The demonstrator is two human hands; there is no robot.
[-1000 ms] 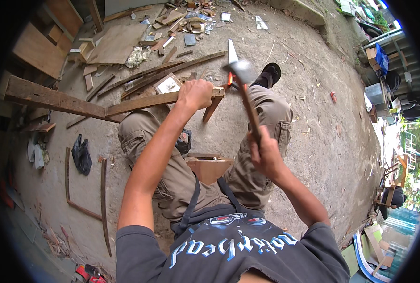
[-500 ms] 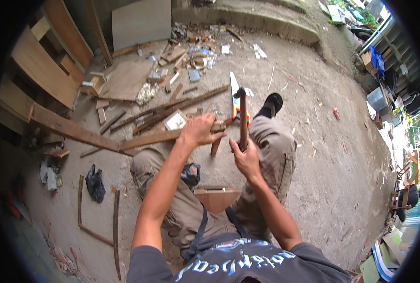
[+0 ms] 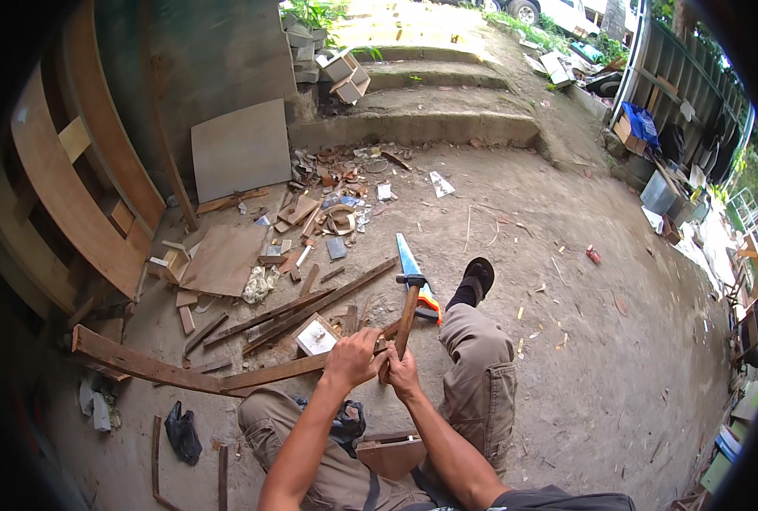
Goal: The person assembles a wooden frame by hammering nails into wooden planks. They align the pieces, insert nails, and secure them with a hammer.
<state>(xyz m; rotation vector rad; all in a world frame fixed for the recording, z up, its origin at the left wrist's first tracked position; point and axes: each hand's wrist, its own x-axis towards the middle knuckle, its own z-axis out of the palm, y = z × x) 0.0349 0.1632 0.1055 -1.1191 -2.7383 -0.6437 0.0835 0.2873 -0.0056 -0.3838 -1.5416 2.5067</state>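
Nearer the left hand (image 3: pixel 355 358), the dark-headed hammer (image 3: pixel 407 324) has been brought, pointing toward twelve o'clock, wrapped by fingers of the right hand (image 3: pixel 403 373). Toward nine, a brown wooden strip (image 3: pixel 281 372) is clasped by bent left fingers.

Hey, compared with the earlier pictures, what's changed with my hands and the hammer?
Your right hand has moved left, bringing the hammer in close beside your left hand. The view has tilted up, showing more of the concrete steps. No letting go is visible: the right hand still has the hammer, the left stays on the wooden bar. The saw remains on the ground.
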